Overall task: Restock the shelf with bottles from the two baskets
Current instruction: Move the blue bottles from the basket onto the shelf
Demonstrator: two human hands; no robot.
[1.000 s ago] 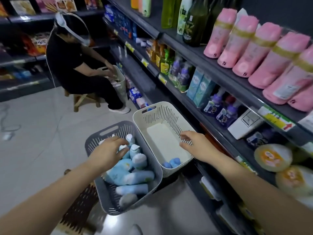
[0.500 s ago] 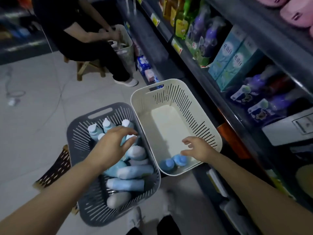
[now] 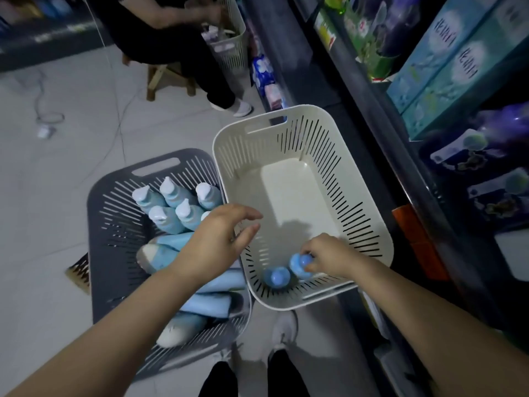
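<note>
Pick-up step: a bottle is being fished out of the nearly emptied white basket

Leftmost, the grey basket (image 3: 114,179) is packed with pale blue bottles (image 3: 171,193), some upright, some flat. The left hand (image 3: 217,239) is held over its right edge, fingers loose and spread, nothing gripped. In the white basket (image 3: 229,156) only two bottles are seen, at the near end: the spare bottle (image 3: 276,277), and the blue-capped bottle (image 3: 297,263) pinched at its cap by the right hand (image 3: 332,256). Next it probably needs to be lifted clear and stood on the shelf (image 3: 380,116).
</note>
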